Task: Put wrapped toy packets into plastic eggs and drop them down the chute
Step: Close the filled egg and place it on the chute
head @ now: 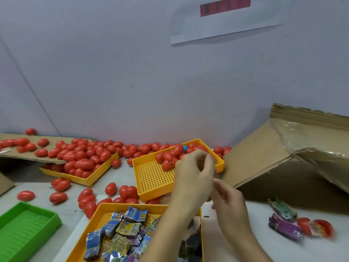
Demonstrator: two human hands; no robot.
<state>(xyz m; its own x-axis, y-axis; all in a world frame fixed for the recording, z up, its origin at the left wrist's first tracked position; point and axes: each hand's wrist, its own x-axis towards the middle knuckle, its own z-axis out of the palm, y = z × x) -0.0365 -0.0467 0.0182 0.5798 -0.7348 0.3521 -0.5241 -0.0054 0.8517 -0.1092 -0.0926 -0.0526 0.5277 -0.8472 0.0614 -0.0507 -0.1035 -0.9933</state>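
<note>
My left hand (pixel 194 176) hovers over the near right corner of an orange mesh tray (pixel 154 178) that holds several red plastic eggs (pixel 168 156) and one blue egg (pixel 185 148). Its fingers are curled and I see only its back, so anything in it is hidden. My right hand (pixel 229 202) sits just below and right, fingertips against the left palm, its grasp also hidden. Below them an orange tray (pixel 105 208) holds several wrapped toy packets (pixel 130 228). A tilted cardboard box (pixel 273 167) rises at the right.
Another orange tray (pixel 83 179) full of red eggs lies at the left beside a flat cardboard sheet (pixel 28 155). Loose eggs (pixel 58 197) dot the table. A green tray (pixel 24 224) sits bottom left. Two packets (pixel 283 225) and open red egg halves (pixel 319 227) lie at the right.
</note>
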